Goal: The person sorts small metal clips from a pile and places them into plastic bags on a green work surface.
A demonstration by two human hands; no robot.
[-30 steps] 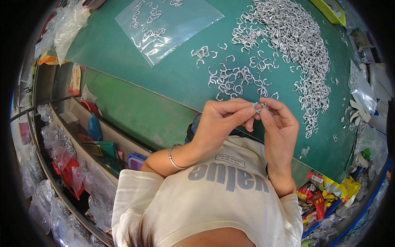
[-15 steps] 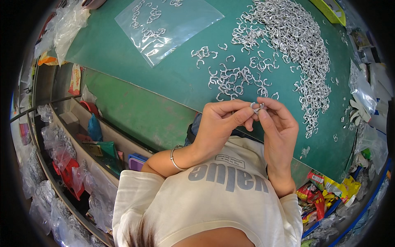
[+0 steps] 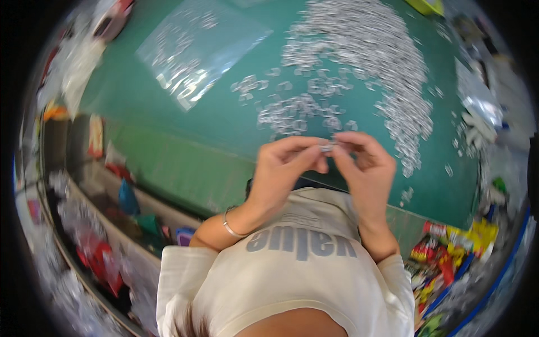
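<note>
Both hands meet just over the table's near edge. Between the thumb and fingers of my left hand [image 3: 281, 168] and those of my right hand [image 3: 368, 165] is a small silver-grey open ring [image 3: 327, 147], blurred and partly covered by the fingertips. In the earlier frame, more than one C-shaped piece shows there. Beyond my fingers lies a loose cluster of such open rings [image 3: 289, 114]. Farther off and to the right spreads a large heap of the same rings [image 3: 359, 36]. To the far left, a clear plastic bag [image 3: 216, 59] lies flat with several rings on or in it.
The green table [image 3: 123, 84] has its front edge close to my body. A yellow-green tray [image 3: 426, 7] sits at the far right, and a white glove [image 3: 477, 130] lies by the right edge. Bins with plastic bags [image 3: 84, 213] stand left; colourful packets [image 3: 449, 247] lie right.
The view has turned and blurred, so the table and its rings sit farther left in the picture. My hands remain together, pinching at the same small piece.
</note>
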